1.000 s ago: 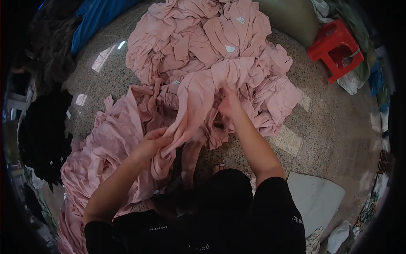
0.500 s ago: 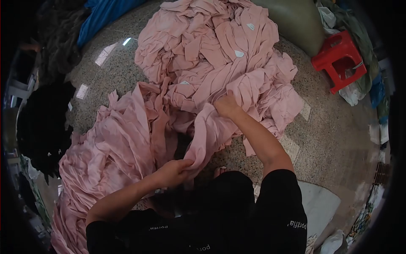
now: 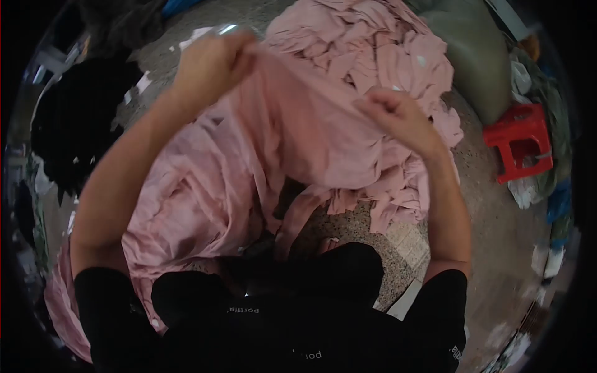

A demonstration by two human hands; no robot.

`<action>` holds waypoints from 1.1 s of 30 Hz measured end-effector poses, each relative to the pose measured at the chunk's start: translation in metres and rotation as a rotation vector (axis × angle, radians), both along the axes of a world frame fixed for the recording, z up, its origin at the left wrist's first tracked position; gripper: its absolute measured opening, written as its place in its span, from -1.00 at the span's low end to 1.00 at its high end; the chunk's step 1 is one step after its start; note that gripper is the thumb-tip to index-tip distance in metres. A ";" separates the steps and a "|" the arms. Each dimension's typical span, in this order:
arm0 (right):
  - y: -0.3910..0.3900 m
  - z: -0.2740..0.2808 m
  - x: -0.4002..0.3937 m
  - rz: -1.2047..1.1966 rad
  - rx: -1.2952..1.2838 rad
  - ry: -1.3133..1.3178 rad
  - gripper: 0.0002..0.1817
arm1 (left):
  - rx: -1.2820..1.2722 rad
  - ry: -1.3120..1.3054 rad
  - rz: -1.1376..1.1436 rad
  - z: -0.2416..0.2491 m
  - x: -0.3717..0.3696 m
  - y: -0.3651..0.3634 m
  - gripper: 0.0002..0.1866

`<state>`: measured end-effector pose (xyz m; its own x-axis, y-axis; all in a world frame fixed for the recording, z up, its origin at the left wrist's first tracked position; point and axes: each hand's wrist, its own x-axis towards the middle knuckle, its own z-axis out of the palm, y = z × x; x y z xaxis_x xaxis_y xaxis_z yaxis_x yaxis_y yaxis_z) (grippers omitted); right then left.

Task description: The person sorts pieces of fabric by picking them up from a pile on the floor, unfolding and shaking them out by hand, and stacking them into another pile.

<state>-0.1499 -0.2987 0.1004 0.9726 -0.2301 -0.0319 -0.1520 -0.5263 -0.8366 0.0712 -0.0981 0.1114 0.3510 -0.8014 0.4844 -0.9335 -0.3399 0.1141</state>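
Observation:
A pink cloth, soft and partly smeared by motion, is stretched between my two hands. My left hand is raised at the upper left, its fingers closed on the cloth's upper edge. At the other end of that edge, my right hand pinches the cloth between thumb and fingers. The lower part of the cloth hangs over the pink pieces beneath it. Behind my hands lies a heap of pink garments with a small pale label. More pink fabric spreads in loose folds below my left arm.
A black pile lies on the speckled floor at left. To the right are a red plastic stool and a large olive-green sack. My black-clothed knees are close below the fabric.
Both hands have risen with the pink cloth, the left moving far up and leftward, the right up and rightward. The cloth is now spread between them. The view has shifted a little.

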 end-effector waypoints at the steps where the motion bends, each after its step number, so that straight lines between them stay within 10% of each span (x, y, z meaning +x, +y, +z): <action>1: -0.006 0.016 0.011 -0.056 -0.013 0.025 -0.71 | -0.050 -0.172 0.011 0.022 0.030 0.007 -0.82; 7: 0.038 0.097 0.091 0.098 -0.608 -0.389 -0.84 | -0.236 -0.429 0.484 0.153 0.117 0.157 -0.79; 10: 0.088 0.118 0.106 -0.124 -0.567 -0.041 -0.84 | -0.298 -0.429 0.635 0.177 0.110 0.260 -0.78; 11: 0.081 0.095 0.111 -0.022 -0.800 -0.391 -0.83 | -0.298 -0.416 0.666 0.173 0.098 0.293 -0.77; 15: 0.127 0.044 0.102 0.346 -0.982 -0.856 -0.69 | 0.063 -0.475 0.644 0.101 0.010 0.405 -0.72; 23: 0.190 -0.123 0.014 0.973 -0.538 -0.167 -0.82 | 0.691 0.574 0.593 -0.070 -0.151 0.441 -0.50; 28: 0.121 -0.132 0.028 0.277 0.127 0.000 -0.72 | 0.682 0.861 0.659 -0.060 -0.129 0.438 -0.39; 33: -0.051 -0.225 0.015 -0.721 -0.724 0.078 -0.51 | 0.614 0.824 0.655 -0.017 -0.115 0.389 -0.38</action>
<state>-0.1353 -0.3494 -0.1243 0.5964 -0.7485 0.2899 -0.6728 -0.6631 -0.3281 -0.0443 0.2907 0.0947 0.7981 -0.3749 -0.4717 -0.2891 -0.9251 0.2463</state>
